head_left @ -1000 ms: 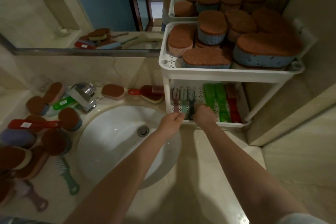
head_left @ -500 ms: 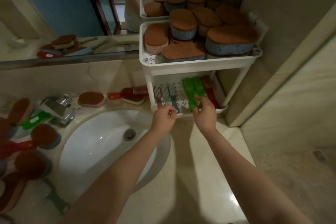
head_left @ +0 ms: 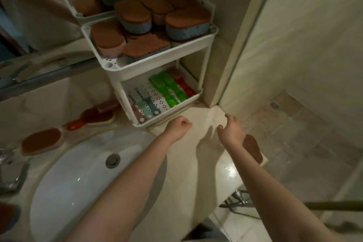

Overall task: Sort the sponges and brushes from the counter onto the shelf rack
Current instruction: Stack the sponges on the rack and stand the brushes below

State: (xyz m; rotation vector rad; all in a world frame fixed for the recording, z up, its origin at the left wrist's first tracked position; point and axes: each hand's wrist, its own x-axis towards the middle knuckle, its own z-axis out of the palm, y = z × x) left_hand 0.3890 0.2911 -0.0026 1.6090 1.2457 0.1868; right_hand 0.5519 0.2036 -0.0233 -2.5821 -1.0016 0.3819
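A white two-tier shelf rack (head_left: pixel 157 62) stands in the counter's back right corner. Its top tier is packed with several brown-topped sponges (head_left: pixel 135 13). On the lower tier (head_left: pixel 169 115) lie small pink, teal and blue brushes (head_left: pixel 144 105) on the left, green brushes (head_left: pixel 167 90) in the middle and a red brush (head_left: pixel 185 85) on the right. My left hand (head_left: pixel 179 126) is curled into a fist just in front of the rack, holding nothing. To its right my right hand (head_left: pixel 232 130) hovers, fingers loosely curled, also holding nothing. A brown sponge (head_left: pixel 253 148) lies at the counter's right edge, beside my right wrist.
A red-handled brush (head_left: pixel 94 117) and an oval brown sponge (head_left: pixel 41 140) lie left of the rack behind the white sink (head_left: pixel 78 186). A chrome faucet (head_left: pixel 11 175) is at far left. The counter ends at right, with a tiled floor (head_left: pixel 294 133) below.
Both hands have drawn back from the rack's lower tier, where they touched the brushes, to the counter in front. The view has swung right.
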